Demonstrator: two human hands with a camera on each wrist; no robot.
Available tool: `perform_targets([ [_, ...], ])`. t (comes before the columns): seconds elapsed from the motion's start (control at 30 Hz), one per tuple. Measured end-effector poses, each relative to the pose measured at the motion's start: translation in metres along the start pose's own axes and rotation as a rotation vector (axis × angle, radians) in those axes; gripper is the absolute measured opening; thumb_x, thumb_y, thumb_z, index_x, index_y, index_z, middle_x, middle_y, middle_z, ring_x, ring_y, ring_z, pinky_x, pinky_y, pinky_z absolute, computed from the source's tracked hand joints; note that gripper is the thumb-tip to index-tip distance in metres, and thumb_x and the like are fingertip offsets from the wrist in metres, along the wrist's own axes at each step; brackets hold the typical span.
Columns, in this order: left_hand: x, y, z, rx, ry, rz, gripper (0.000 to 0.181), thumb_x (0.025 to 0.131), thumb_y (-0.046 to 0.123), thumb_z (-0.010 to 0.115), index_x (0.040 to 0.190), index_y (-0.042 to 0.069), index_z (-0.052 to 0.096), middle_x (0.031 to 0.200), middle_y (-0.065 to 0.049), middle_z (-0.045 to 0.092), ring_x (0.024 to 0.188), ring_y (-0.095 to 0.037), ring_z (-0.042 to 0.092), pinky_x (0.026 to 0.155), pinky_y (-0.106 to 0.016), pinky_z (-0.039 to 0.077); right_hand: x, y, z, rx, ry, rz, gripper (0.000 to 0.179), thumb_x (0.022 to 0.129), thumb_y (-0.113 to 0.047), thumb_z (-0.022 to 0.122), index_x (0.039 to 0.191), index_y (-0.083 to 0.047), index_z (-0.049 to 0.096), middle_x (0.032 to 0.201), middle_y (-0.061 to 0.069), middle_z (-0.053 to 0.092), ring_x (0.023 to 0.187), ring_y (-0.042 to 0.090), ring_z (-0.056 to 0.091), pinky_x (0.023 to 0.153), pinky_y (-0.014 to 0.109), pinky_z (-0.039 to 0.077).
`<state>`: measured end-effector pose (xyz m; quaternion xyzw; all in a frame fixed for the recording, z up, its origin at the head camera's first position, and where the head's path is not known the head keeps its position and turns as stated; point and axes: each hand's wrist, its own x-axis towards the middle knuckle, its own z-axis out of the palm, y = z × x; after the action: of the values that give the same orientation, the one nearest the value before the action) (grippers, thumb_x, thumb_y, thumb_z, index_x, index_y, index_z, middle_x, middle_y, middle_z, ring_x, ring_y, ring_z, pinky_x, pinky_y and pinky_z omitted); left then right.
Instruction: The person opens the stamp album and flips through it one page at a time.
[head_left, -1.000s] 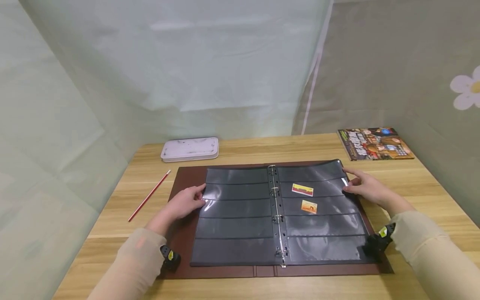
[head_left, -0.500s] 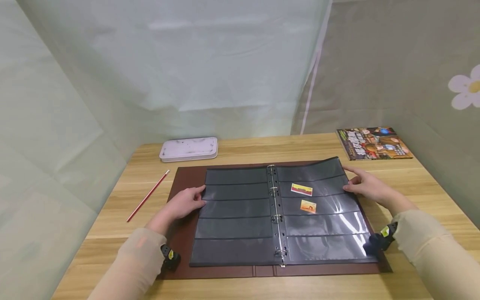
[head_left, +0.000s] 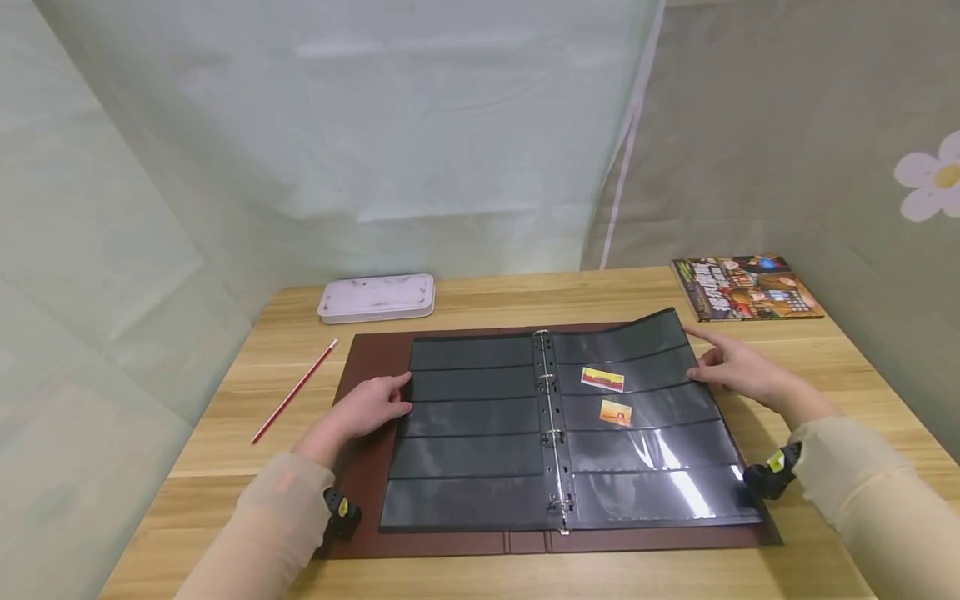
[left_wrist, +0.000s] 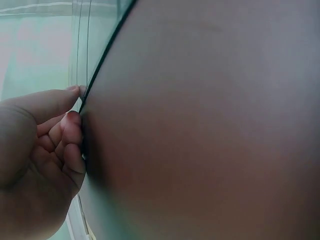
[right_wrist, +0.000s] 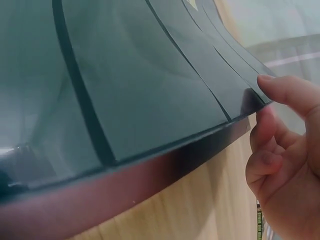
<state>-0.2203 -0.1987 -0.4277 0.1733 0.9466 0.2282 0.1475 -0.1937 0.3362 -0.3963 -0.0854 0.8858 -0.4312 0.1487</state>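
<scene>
A brown ring-binder album (head_left: 367, 358) lies spread out on the table, with black pocket pages on both sides of its metal rings (head_left: 552, 437). Two small stamps, one red and yellow (head_left: 602, 380) and one orange (head_left: 616, 413), sit in the right page (head_left: 652, 450). My right hand (head_left: 738, 371) pinches that page's outer edge between thumb and fingers; its upper corner curves up off the cover, as the right wrist view of the page (right_wrist: 150, 100) shows. At the left page's (head_left: 468, 454) outer edge, my left hand (head_left: 371, 406) pinches the border with thumb and forefinger.
A red pencil (head_left: 295, 392) lies left of the album. Behind it is a pale, scuffed tin case (head_left: 377, 297). A comic-style book (head_left: 747, 287) rests at the back right of the wooden table (head_left: 420, 579). Fabric walls (head_left: 450, 133) enclose the back and sides.
The right page's outer edge has risen slightly with my right hand, and the glare on it has shifted toward the lower pockets. My left hand stays in place.
</scene>
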Motion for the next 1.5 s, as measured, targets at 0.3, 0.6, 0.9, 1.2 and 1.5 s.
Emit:
perform_targets([
  [0.3,0.001,0.0,0.001,-0.004,-0.02,-0.015,0.059,0.089,0.017,0.063,0.139,-0.005,0.04,0.07,-0.001,0.048,0.057,-0.014,0.043,0.055,-0.029,0.035,0.0,-0.004,-0.007,-0.078,-0.056,0.003,0.083,0.089,-0.016,0.064,0.151,-0.007,0.009,0.075,0.01,0.054,0.058,0.018,0.047,0.051,0.029,0.04],
  [0.6,-0.001,-0.002,0.002,-0.017,-0.023,-0.005,0.059,0.09,0.017,0.062,0.139,-0.005,0.039,0.073,-0.002,0.049,0.06,-0.014,0.044,0.057,-0.03,0.036,-0.002,-0.016,-0.01,-0.096,-0.121,0.01,0.092,0.088,-0.016,0.065,0.151,-0.008,-0.002,0.066,0.008,0.053,0.056,0.02,0.05,0.05,0.028,0.038],
  [0.9,-0.002,-0.003,0.003,-0.022,0.001,0.001,0.055,0.089,0.014,0.064,0.136,-0.004,0.042,0.075,-0.002,0.05,0.063,-0.015,0.045,0.058,-0.031,0.037,-0.002,-0.033,-0.013,-0.087,-0.134,0.023,0.092,0.09,-0.016,0.062,0.15,-0.008,-0.007,0.06,0.006,0.049,0.047,0.021,0.049,0.046,0.028,0.038],
  [1.2,-0.003,0.0,0.002,-0.018,-0.01,-0.027,0.051,0.089,0.015,0.065,0.136,0.004,0.046,0.075,-0.003,0.049,0.066,-0.016,0.046,0.059,-0.031,0.037,-0.005,-0.046,-0.017,-0.073,-0.139,0.024,0.092,0.09,-0.019,0.062,0.151,-0.011,-0.007,0.059,0.009,0.051,0.045,0.021,0.05,0.045,0.03,0.039],
  [1.5,-0.003,0.0,0.002,-0.023,-0.023,-0.023,0.052,0.089,0.016,0.065,0.136,0.003,0.045,0.076,-0.004,0.049,0.067,-0.016,0.046,0.06,-0.032,0.037,-0.008,-0.06,-0.019,-0.06,-0.099,0.01,0.087,0.091,-0.019,0.061,0.152,-0.015,-0.001,0.059,0.01,0.052,0.046,0.025,0.052,0.046,0.034,0.043],
])
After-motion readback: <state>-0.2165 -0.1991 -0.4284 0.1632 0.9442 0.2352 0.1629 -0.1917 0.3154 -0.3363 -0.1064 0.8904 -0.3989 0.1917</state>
